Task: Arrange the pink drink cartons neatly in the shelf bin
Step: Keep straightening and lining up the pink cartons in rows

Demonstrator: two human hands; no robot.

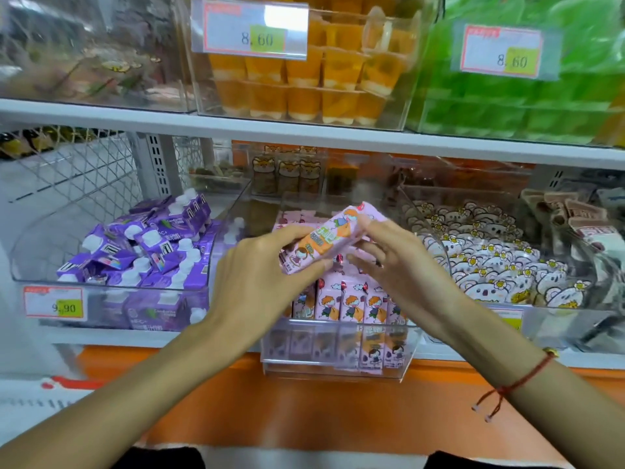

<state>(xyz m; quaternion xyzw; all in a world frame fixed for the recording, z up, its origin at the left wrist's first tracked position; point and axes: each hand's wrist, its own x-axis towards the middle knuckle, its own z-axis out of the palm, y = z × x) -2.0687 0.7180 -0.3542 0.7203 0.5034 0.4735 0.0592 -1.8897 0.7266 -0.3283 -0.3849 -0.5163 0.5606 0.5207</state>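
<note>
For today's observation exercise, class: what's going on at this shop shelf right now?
A person is tidying a clear bin of pink cartons on the lower shelf. Both hands hold one pink carton tilted above the bin: the left hand grips its lower end, the right hand its upper end. A row of cartons already stands upright at the front of the bin, below the held one. Purple cartons fill the bin to the left.

Pink carton [326, 240] (tilted) between hands [257, 279]
</note>
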